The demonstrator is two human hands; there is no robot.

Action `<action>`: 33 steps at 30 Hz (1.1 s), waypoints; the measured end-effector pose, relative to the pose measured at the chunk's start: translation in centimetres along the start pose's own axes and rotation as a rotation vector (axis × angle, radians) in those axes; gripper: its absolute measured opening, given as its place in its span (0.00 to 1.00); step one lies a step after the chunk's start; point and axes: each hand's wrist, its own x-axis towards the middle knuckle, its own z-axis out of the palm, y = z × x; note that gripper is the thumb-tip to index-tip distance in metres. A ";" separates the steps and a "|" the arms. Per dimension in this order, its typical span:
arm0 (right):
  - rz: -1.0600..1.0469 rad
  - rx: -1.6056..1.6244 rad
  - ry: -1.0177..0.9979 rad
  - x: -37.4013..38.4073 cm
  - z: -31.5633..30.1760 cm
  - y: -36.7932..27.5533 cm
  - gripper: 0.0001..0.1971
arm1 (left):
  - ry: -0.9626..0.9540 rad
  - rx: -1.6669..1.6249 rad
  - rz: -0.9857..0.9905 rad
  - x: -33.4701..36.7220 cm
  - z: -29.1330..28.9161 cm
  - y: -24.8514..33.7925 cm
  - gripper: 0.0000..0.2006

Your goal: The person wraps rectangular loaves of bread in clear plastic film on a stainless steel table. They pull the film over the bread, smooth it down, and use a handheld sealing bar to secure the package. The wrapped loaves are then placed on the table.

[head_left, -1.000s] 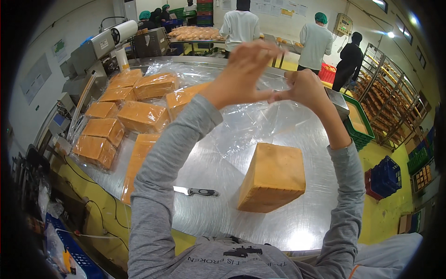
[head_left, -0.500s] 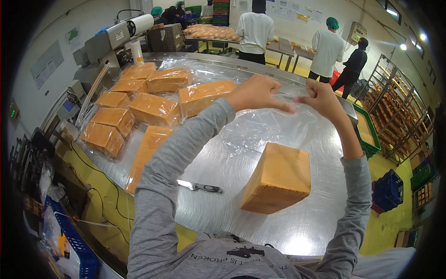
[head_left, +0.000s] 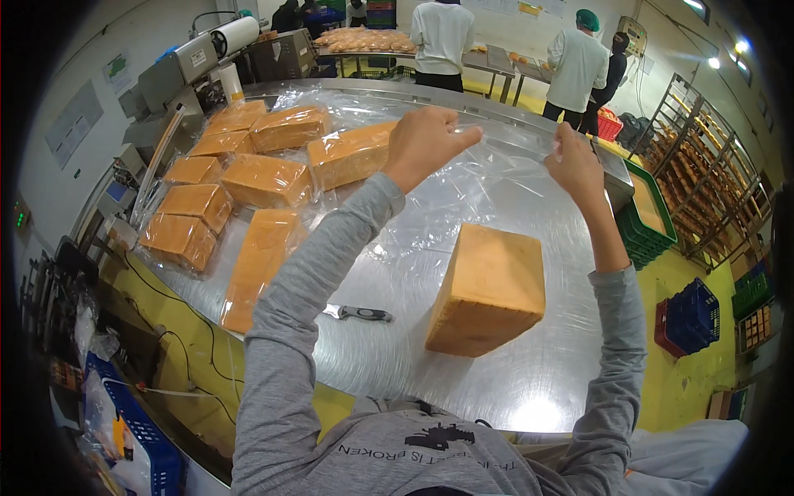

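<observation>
Over the far part of the steel table, my hands are raised with a thin clear plastic bag (head_left: pixel 498 178) stretched between them. My left hand (head_left: pixel 423 147) has curled fingers gripping its left side, the thumb pointing right. On the other side my right hand (head_left: pixel 576 168) pinches the film between thumb and fingers. Nearer to me, an unwrapped block-shaped loaf of bread (head_left: pixel 488 289) rests on the steel, touched by neither hand. A knife (head_left: pixel 364 313) lies left of this loaf, its blade partly hidden behind my left sleeve.
Several bagged loaves (head_left: pixel 266 179) cover the table's (head_left: pixel 389 364) left side, one long loaf (head_left: pixel 260 264) close to my left arm. A machine with a white roll (head_left: pixel 246 38) stands at the far left. Green crates (head_left: pixel 649 223) adjoin the right edge; people work beyond the table.
My hands have moved apart, spreading the plastic bag wider between them. The view has shifted slightly; the bare loaf and the knife stay in place on the table.
</observation>
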 end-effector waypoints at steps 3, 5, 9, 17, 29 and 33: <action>0.059 -0.123 0.175 -0.7 0.8 0.4 0.07 | 0.075 0.055 0.064 -0.7 1.9 -1.0 0.12; 0.050 -0.116 0.324 -1.1 0.5 1.1 0.06 | 0.176 0.157 0.178 -1.5 3.3 -2.5 0.11; -0.180 -0.055 0.457 -3.6 0.6 3.2 0.05 | 0.151 0.178 0.063 -2.1 5.9 -6.0 0.11; -0.145 -0.189 0.241 -10.2 6.4 6.1 0.06 | 0.483 -0.713 -0.504 -4.3 11.6 -8.3 0.16; 0.834 2.249 0.248 -12.8 7.8 4.6 0.10 | 0.267 -1.710 -0.502 -8.0 13.3 -7.3 0.05; 0.466 2.120 0.242 -14.3 10.1 5.3 0.14 | 0.179 -1.295 -0.306 -8.4 14.7 -6.2 0.10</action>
